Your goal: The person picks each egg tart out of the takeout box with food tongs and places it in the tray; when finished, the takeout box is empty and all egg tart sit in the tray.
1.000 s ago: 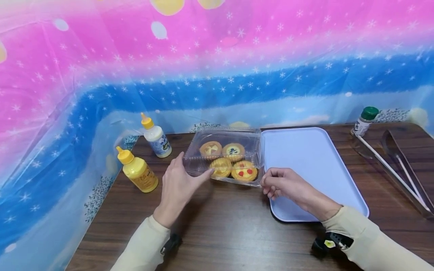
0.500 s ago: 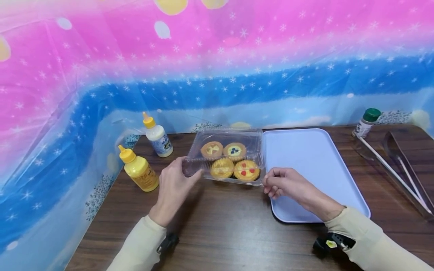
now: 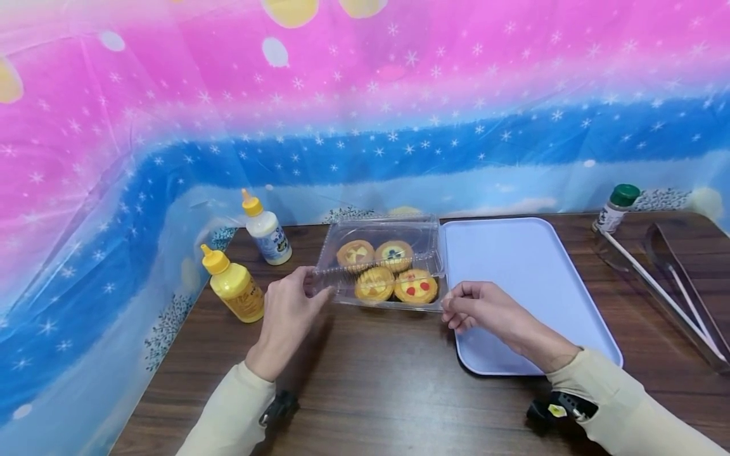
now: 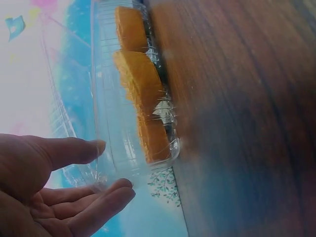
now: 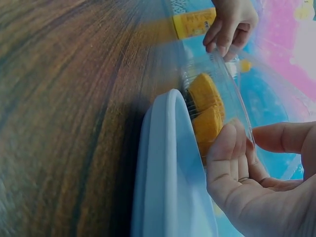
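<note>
A clear plastic clamshell box (image 3: pixel 382 228) sits at the back of the table, with several egg tarts (image 3: pixel 416 286) inside. Its lid appears raised at the front. My left hand (image 3: pixel 288 307) holds the box's front left corner between thumb and fingers. In the left wrist view, the thumb (image 4: pixel 74 150) lies on one side of the clear edge and the fingers on the other. My right hand (image 3: pixel 485 310) pinches the rim at the front right corner, over the edge of the lilac tray (image 3: pixel 513 253). The right wrist view shows its thumb and fingertips meeting on that rim.
On the left stand a yellow squeeze bottle (image 3: pixel 238 292) and a white squeeze bottle (image 3: pixel 268 234). At the right back is a shaker with a green cap (image 3: pixel 616 206), with metal tongs (image 3: pixel 661 291) lying before it. A printed cloth backs the table.
My left hand has slid left and slightly down, its thumb drawing back from over the tarts to the box's corner. The lid's front left has dipped slightly. My right hand has stayed nearly still.
</note>
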`<state>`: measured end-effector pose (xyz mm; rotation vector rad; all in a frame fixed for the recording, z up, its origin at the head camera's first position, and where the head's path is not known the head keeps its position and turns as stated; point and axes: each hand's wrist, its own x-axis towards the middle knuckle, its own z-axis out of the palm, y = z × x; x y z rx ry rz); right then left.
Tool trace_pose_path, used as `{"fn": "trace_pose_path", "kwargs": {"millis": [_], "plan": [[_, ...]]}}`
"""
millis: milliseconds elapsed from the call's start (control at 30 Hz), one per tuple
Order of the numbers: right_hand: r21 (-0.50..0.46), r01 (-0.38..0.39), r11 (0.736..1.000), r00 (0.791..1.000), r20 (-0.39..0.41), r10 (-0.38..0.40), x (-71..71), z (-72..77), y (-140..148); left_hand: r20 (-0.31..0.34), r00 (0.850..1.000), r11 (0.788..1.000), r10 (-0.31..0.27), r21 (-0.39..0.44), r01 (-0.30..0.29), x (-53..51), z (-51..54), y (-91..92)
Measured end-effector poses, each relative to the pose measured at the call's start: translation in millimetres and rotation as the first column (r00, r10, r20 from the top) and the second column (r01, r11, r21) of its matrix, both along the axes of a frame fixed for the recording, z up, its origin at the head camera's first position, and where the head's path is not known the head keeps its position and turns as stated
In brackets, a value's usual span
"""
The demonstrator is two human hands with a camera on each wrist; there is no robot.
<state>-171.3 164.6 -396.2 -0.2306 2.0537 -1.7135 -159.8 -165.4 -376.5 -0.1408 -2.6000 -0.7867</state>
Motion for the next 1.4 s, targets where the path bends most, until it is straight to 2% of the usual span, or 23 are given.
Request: {"fn": "trace_pose_path", "kwargs": {"millis": [267, 667, 800, 1033, 1200, 1400], "plan": [[-0.01, 0.003, 1.0, 1.0, 0.006, -0.003, -0.9, 1.3, -1, -0.033, 0.999, 1.0, 0.012, -0.001, -0.013, 2.0, 1.8, -3.6], [-0.011, 0.0, 1.0, 1.0, 0.009, 0.0, -2.2, 0.1, -2, 0.013, 1.0, 0.999, 0.023, 0.023, -0.024, 4.1, 4.8, -6.1], [0.013, 0.024, 1.0, 0.999, -0.021, -0.024, -1.6, 0.4, -1, 0.017, 1.0, 0.999, 0.023, 0.03, -0.023, 4.3, 6.1, -6.5], [0.071, 0.101, 0.992, 0.989, -0.116, -0.092, 0.5, 0.8, -1, -0.033, 0.999, 0.999, 0.033, 0.017, -0.032, 4.3, 8.9, -7.2], [0.097, 0.155, 0.983, 0.969, -0.208, -0.132, 0.7, 2.3, -1, -0.102, 0.994, 0.999, 0.032, 0.029, -0.029, 3.3, 13.5, -7.0], [0.086, 0.163, 0.983, 0.954, -0.268, -0.134, 1.9, 3.9, 1, -0.191, 0.981, 0.999, 0.019, 0.043, -0.011, -0.9, 20.3, -8.8]]}}
